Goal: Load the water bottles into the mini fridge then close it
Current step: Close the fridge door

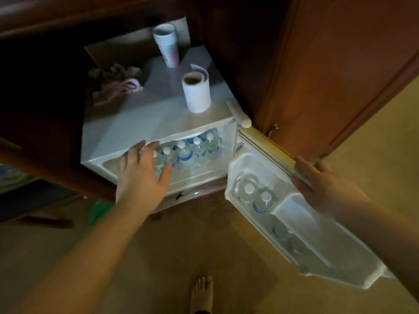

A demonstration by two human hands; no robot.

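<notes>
Water bottles (192, 151) stand in a row inside the open mini fridge (145, 123), where your left hand (141, 171) rests on them with fingers spread, while your right hand (322, 184) grips the fridge door (301, 225) edge.

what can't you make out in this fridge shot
Head view only:
- Bottles on the fridge's left: left hand covers them, so no count.
- Lower door shelf: blurred, contents unclear.
- Right hand's fingertips: hidden behind the door's edge.
- Fridge's depth: too dark.
</notes>
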